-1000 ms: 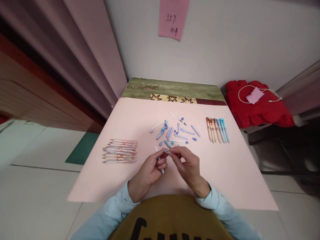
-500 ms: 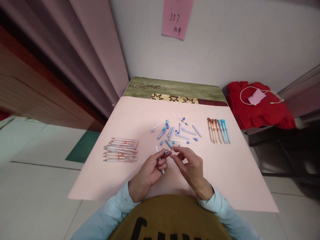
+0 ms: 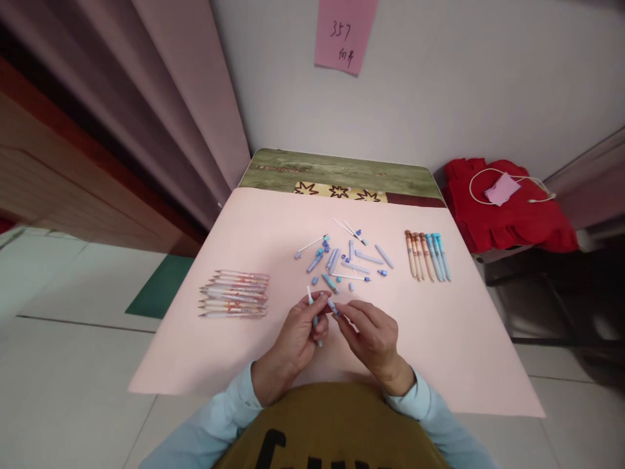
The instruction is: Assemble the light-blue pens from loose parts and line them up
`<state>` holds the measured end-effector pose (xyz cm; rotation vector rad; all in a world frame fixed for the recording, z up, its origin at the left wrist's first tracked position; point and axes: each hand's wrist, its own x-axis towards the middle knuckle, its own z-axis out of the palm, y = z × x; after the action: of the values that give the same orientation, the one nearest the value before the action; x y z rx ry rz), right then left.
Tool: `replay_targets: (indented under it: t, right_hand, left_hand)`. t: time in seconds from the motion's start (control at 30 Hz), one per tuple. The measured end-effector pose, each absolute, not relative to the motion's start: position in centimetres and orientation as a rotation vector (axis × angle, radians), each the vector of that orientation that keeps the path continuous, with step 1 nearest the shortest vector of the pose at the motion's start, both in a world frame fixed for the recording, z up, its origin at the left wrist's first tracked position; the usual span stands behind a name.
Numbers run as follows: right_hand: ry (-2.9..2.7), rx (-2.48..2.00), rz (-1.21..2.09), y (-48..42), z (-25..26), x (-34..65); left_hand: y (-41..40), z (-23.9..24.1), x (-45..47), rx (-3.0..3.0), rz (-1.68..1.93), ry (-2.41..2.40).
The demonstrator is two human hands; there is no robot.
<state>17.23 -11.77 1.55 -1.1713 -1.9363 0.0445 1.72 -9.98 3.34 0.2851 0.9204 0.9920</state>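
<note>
My left hand (image 3: 295, 329) is closed around a light blue pen barrel (image 3: 315, 320), with a white refill tip sticking out above the fingers. Between its thumb and forefinger it also pinches one end of a small lilac pen part (image 3: 331, 304). The fingertips of my right hand (image 3: 374, 333) are closed on the other end of that part, so both hands meet there. Just beyond them lie a blue-teal pen piece (image 3: 330, 283), a lilac cap (image 3: 351, 286) and a white refill (image 3: 347, 277). Several lilac barrels (image 3: 334, 260) are scattered farther back.
A row of pale pens (image 3: 234, 293) lies at the left. Brown-topped pens (image 3: 418, 255) and blue pens (image 3: 438, 256) line up at the right. Pink paper (image 3: 454, 352) covers the table. A red-covered seat (image 3: 508, 225) with a white cable stands beyond the right edge.
My right fingertips have closed in on the small lilac part, which has tilted from facing me to lying slanted between both hands. The scattered pieces have stayed put.
</note>
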Motion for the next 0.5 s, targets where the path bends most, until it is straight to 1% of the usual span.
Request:
replay_targets:
  t: [0.33,0.5]
  right_hand:
    - [-1.932,-1.128,0.010,-12.1,2.2,17.2]
    - [-1.896,-1.171,0.035,-12.1,2.8,17.1]
  left_hand:
    - [-9.4,2.6,1.1,0.069,0.911,0.834]
    - [-9.5,2.2,1.2,0.170,0.914,0.864]
